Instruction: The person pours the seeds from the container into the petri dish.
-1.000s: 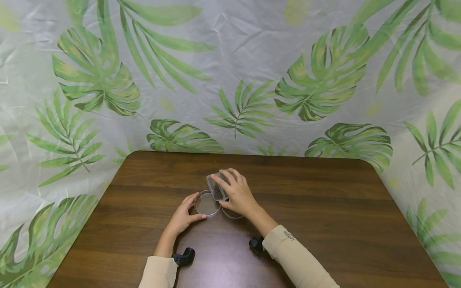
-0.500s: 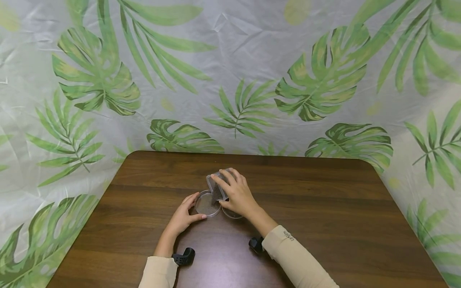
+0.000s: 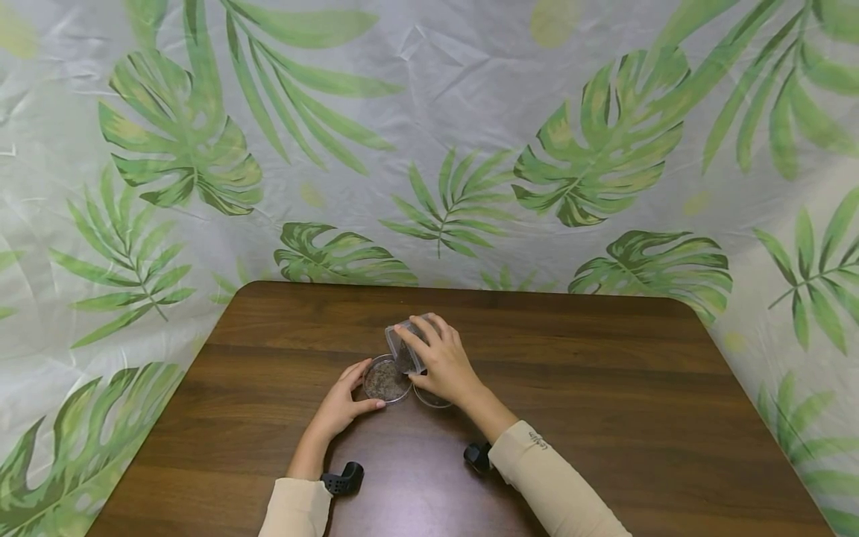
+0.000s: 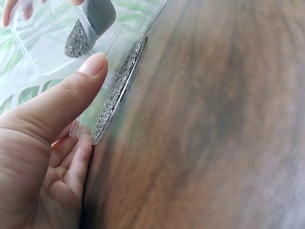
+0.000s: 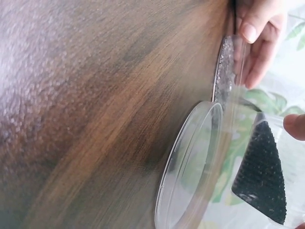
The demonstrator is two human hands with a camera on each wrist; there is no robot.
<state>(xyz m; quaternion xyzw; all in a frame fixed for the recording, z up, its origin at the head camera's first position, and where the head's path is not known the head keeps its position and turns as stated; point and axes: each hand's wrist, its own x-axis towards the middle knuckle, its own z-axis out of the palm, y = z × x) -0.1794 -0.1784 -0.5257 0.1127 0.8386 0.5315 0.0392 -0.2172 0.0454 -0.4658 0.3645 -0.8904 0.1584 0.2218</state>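
1. Head view: at a brown table (image 3: 570,358), a person's left hand (image 3: 342,403) grips a round clear dish (image 3: 397,401) by its left side, thumb at the near rim and fingers round the far one, apparently to steady it flat on the wood.

2. Beside it, the right hand (image 3: 443,365) holds a clear plastic box (image 3: 394,339), fingers spread across the top and thumb lower down. The box is tipped over the dish's right side, a slant that seems chosen to send its load toward the low corner.

3. Dark grains (image 5: 262,174) bank against one side of the box; speckled grey grains (image 3: 384,380) cover the dish's floor, well within its low wall.

4. A second round piece (image 5: 167,191), clear and shallow, sits on the table just right of the dish, partly covered by the right hand in the head view. Whether it is a lid or another dish, and whether the two touch, cannot be told.

5. Out of sight: the part of the box behind the right fingers. Unclear: whether its lip meets the rim, or any grains are mid-fall. Both wrist views crop the right hand to fingertips; lettering on the right sleeve (image 3: 537,462) is too small to read.
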